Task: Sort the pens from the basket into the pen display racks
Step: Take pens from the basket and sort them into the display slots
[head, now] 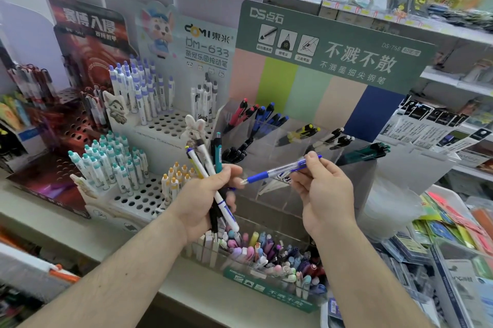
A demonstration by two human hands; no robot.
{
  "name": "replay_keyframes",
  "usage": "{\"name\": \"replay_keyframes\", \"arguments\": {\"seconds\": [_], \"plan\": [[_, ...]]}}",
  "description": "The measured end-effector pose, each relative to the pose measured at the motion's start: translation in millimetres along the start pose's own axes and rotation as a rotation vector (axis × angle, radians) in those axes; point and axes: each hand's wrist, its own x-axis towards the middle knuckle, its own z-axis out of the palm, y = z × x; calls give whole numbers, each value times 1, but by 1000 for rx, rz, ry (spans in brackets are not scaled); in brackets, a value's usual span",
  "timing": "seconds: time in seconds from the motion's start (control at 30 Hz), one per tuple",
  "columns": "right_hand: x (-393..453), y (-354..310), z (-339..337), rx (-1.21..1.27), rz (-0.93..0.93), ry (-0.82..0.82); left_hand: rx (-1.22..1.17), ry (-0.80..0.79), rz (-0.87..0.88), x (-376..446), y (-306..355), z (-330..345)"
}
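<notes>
Before the racks, left hand [205,194] grips pens [206,165]; right hand [324,183] pinches blue pen [277,171].

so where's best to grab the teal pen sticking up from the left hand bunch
Pinch the teal pen by its exposed upper barrel, coming from the right side. It stands nearly upright above the left hand, and the white pens crowd its left.

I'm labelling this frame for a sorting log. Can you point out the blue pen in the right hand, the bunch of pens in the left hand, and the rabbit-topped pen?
blue pen [277,169]: head view, on its clear barrel.
bunch of pens [210,170]: head view, on the shafts above the fist.
rabbit-topped pen [194,127]: head view, on the rabbit figure.
</notes>
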Motion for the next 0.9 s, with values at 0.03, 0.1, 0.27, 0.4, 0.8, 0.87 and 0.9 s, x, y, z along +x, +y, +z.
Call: {"name": "replay_keyframes", "arguments": {"seconds": [0.03, 0.1, 0.27, 0.4, 0.8, 0.87, 0.9], "plan": [[0, 2, 1, 17, 26, 4, 27, -13, -10, -1, -1, -1], [-2, 8, 3, 33, 64, 14, 35, -59, -18, -3, -2, -2], [-6, 25, 10, 37, 108, 30, -122, -115, 51, -7, -2, -12], [-15, 40, 16, 4, 141, -35, -309, -182, 64, -8, -2, -29], [-13, 59, 38, -554, -461, -100, -236, 126, 5, -15, 5, -66], [-14, 74, 43, -634, -493, -172, -217, 131, 9, -18, 6, -70], [-13, 80, 46, -669, -503, -195, -206, 134, 13, -19, 6, -72]]}}
